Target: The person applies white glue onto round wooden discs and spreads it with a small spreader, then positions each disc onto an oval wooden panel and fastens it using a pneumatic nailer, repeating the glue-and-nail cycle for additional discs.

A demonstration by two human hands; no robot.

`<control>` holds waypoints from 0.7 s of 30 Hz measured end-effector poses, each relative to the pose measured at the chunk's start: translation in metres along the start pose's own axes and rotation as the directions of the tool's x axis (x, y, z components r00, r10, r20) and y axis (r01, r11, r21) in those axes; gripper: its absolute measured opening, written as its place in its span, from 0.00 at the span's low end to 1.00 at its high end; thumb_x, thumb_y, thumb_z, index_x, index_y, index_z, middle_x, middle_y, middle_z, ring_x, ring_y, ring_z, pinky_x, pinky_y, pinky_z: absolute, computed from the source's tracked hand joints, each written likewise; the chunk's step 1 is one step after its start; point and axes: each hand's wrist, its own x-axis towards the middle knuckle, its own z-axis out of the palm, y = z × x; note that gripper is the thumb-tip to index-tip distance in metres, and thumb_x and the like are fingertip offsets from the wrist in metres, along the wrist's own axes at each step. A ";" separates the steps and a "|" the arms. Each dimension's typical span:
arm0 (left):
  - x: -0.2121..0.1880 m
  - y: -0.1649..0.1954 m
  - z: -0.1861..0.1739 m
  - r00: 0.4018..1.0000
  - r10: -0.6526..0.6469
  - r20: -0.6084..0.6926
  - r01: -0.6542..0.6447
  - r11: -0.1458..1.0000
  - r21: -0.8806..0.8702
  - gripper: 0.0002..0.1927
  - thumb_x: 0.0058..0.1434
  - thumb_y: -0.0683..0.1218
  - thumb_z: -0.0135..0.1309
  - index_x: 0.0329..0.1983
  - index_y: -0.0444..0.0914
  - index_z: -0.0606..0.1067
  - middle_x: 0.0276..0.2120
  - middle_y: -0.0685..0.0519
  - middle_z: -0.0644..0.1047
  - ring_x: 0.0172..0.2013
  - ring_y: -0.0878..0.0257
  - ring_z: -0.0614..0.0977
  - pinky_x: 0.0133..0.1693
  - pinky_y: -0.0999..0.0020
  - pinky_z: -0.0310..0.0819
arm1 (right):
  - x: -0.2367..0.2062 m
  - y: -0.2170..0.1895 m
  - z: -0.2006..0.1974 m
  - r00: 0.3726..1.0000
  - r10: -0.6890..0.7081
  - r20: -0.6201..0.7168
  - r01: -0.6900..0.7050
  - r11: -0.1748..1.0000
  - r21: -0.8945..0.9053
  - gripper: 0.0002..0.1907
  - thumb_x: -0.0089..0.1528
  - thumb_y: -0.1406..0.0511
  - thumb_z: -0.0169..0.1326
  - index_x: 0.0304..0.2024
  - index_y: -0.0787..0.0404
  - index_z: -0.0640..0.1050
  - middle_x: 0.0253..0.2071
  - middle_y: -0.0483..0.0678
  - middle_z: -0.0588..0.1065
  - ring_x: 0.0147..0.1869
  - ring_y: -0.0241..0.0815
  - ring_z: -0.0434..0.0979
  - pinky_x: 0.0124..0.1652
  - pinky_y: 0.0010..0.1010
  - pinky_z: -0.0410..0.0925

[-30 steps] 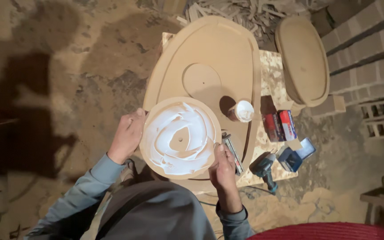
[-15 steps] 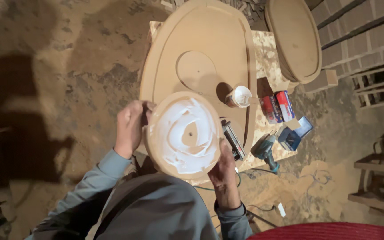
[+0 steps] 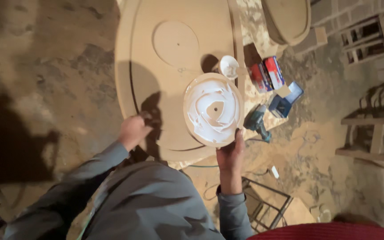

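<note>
Since half a second ago, the left hand (image 3: 134,130) has let go of the round disc (image 3: 213,110) and now sits curled shut at the near left rim of the big oval board (image 3: 174,66). Right of it, the right hand (image 3: 230,153) grips the glue-smeared disc's near edge, holding it over the board's right side, near a small white cup (image 3: 229,67) and a cordless drill (image 3: 257,122).
</note>
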 end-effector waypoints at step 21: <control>0.004 -0.040 0.047 0.663 0.297 0.687 -0.539 0.826 0.163 0.07 0.59 0.45 0.56 0.38 0.42 0.71 0.41 0.50 0.76 0.47 0.50 0.77 0.50 0.51 0.69 | -0.028 -0.037 -0.163 0.868 -0.292 -0.403 0.339 0.940 0.049 0.24 0.73 0.51 0.47 0.64 0.58 0.73 0.57 0.45 0.78 0.53 0.38 0.79 0.37 0.26 0.69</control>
